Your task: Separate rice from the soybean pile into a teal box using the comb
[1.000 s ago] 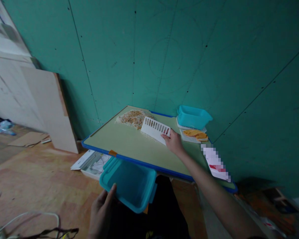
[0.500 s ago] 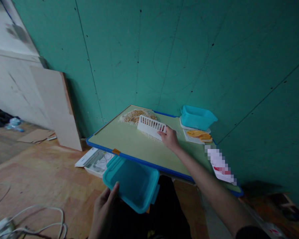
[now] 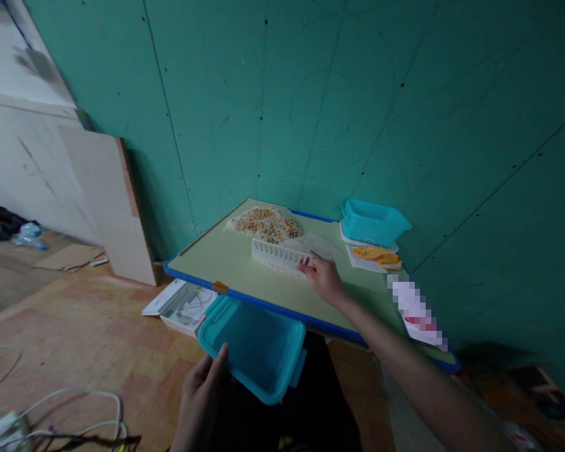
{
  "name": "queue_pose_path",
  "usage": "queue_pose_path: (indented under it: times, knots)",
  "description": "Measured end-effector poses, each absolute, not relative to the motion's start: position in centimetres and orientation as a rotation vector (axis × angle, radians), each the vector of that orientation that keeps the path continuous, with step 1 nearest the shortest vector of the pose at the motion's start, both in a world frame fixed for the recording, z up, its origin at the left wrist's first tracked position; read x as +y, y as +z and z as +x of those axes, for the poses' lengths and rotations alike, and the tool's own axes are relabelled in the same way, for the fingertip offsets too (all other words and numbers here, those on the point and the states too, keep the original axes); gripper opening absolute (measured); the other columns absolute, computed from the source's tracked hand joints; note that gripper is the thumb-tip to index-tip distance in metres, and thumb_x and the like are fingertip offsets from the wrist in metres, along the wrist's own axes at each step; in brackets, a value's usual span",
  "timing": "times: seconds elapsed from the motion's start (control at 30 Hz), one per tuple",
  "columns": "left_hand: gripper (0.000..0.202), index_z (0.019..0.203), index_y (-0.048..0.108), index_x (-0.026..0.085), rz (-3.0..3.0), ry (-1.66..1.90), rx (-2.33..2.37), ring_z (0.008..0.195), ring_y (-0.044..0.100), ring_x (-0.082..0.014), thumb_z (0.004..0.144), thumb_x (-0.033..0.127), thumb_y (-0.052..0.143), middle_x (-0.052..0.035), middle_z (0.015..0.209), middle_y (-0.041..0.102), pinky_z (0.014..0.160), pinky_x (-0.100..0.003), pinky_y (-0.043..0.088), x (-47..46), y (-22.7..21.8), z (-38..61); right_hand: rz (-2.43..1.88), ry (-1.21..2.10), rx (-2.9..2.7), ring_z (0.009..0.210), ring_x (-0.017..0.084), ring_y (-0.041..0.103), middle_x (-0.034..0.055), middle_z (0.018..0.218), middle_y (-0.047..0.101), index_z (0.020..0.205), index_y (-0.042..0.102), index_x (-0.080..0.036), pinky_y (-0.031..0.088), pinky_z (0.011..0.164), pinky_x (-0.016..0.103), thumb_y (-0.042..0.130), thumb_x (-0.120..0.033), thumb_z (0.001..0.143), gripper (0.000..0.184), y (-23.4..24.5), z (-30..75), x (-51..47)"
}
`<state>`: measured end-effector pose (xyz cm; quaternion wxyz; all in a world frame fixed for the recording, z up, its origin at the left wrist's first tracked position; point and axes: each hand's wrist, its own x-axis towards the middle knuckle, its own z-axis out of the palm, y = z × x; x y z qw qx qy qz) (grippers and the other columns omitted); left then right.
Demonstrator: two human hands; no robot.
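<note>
My right hand [image 3: 324,277] grips the right end of a white slotted plastic divider [image 3: 279,253] that stands on its long edge on the green table top [image 3: 226,263]. Behind it lie a pile of yellowish grains [image 3: 265,223] and a patch of white rice [image 3: 314,243]. My left hand [image 3: 202,395] holds a teal plastic container [image 3: 253,346] just below the table's blue front edge, in front of my lap.
A second teal container [image 3: 373,221] sits on white lids at the table's back right, beside a white tray with an orange thing [image 3: 375,255]. A paper [image 3: 417,311] lies at the right edge. An open white box [image 3: 181,304] and cables [image 3: 56,414] lie on the wooden floor.
My right hand has drawn the white divider toward me and tilted it more upright, uncovering the white rice behind it. The teal container in my left hand shifted slightly right.
</note>
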<state>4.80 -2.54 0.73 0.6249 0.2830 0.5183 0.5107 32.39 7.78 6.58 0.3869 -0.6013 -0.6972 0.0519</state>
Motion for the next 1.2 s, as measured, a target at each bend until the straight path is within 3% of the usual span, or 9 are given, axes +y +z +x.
queue_pose_path:
  times: [0.1,0.23,0.37,0.53,0.67,0.83,1.2]
  knots:
    - [0.050,0.053,0.066,0.021,0.685,1.133,1.220,0.050,0.055,-0.0193,0.042,0.065,0.090,-0.0006,0.049,0.060,0.046,-0.029,0.048,-2.5,1.3,4.8,-1.525,0.164,-1.792,0.068,0.023,0.070,0.0078,0.079,0.077,0.098,0.071,-0.019,0.052,0.066,0.030,0.062,-0.029,0.089,0.016,6.5,31.9,6.8]
    - [0.050,0.055,0.067,0.020,0.659,1.164,1.177,0.052,0.055,-0.0177,0.043,0.062,0.091,-0.0001,0.052,0.062,0.049,-0.027,0.048,-2.6,0.7,5.0,-1.503,0.173,-1.746,0.073,0.023,0.072,0.0087,0.085,0.078,0.095,0.068,-0.021,0.053,0.068,0.030,0.060,-0.030,0.089,0.014,6.9,32.1,6.1]
    - [0.048,0.071,0.075,0.017,0.641,1.160,1.127,0.058,0.060,-0.0185,0.055,0.060,0.089,-0.0015,0.060,0.067,0.055,-0.027,0.052,-2.8,-0.7,5.3,-1.522,0.128,-1.592,0.074,0.024,0.072,0.0085,0.080,0.076,0.085,0.064,-0.022,0.051,0.063,0.029,0.057,-0.041,0.090,0.020,7.6,34.6,4.2]
    - [0.048,0.060,0.067,0.016,0.677,1.146,1.092,0.049,0.053,-0.0132,0.060,0.059,0.088,0.0008,0.052,0.060,0.048,-0.022,0.044,-3.0,-2.3,5.5,-1.692,0.005,-1.493,0.071,0.025,0.071,0.0072,0.077,0.075,0.085,0.063,-0.024,0.049,0.058,0.030,0.055,-0.044,0.090,0.022,7.2,38.5,-0.3]
    - [0.046,0.061,0.067,0.016,0.711,1.164,1.121,0.051,0.057,-0.0147,0.068,0.059,0.083,-0.0007,0.054,0.063,0.050,-0.023,0.045,-3.3,-3.4,5.8,-1.782,-0.032,-1.513,0.059,0.024,0.069,0.0042,0.068,0.072,0.087,0.063,-0.026,0.045,0.053,0.030,0.052,-0.043,0.092,0.020,6.6,38.6,-2.4]
    - [0.044,0.063,0.069,0.015,0.751,1.110,1.088,0.055,0.061,-0.0168,0.071,0.056,0.083,-0.0033,0.057,0.068,0.055,-0.025,0.048,-3.3,-4.4,5.7,-1.732,-0.036,-1.584,0.067,0.027,0.073,0.0074,0.074,0.075,0.086,0.063,-0.026,0.049,0.059,0.032,0.050,-0.041,0.093,0.021,6.5,36.6,-2.4]
    - [0.045,0.065,0.067,0.016,0.573,1.176,1.058,0.051,0.059,-0.0141,0.058,0.053,0.091,0.0006,0.055,0.063,0.052,-0.024,0.050,-2.9,-3.6,5.9,-1.582,0.230,-1.470,0.087,0.028,0.075,0.0094,0.090,0.078,0.093,0.060,-0.024,0.056,0.072,0.035,0.058,-0.044,0.091,0.020,6.3,35.3,-0.5]
